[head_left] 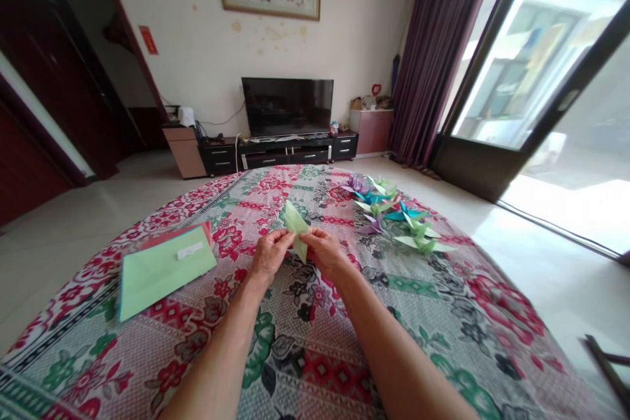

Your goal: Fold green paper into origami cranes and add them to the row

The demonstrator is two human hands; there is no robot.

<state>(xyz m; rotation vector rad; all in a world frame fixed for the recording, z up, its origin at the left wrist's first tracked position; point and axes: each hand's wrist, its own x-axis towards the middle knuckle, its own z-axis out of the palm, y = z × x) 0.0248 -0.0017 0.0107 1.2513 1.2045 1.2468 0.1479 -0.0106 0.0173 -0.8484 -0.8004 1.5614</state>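
A pale green folded paper (296,218), narrow and pointed at top and bottom, is held upright over the middle of the table. My left hand (272,253) pinches its left side between thumb and fingers. On its right side my right hand (325,251) pinches it the same way. Several folded paper cranes in green, blue and purple stand in a group to the right, among them a green crane (424,243) nearest me and a purple crane (375,223). A stack of coloured paper sheets (162,272) lies at the left, light green on top.
A flowered tablecloth (335,367) covers the round table. On the green sheet rests a small white strip (189,250). Beyond the table stand a television (288,107) and a low black cabinet (275,156). Glass doors (497,72) are on the right.
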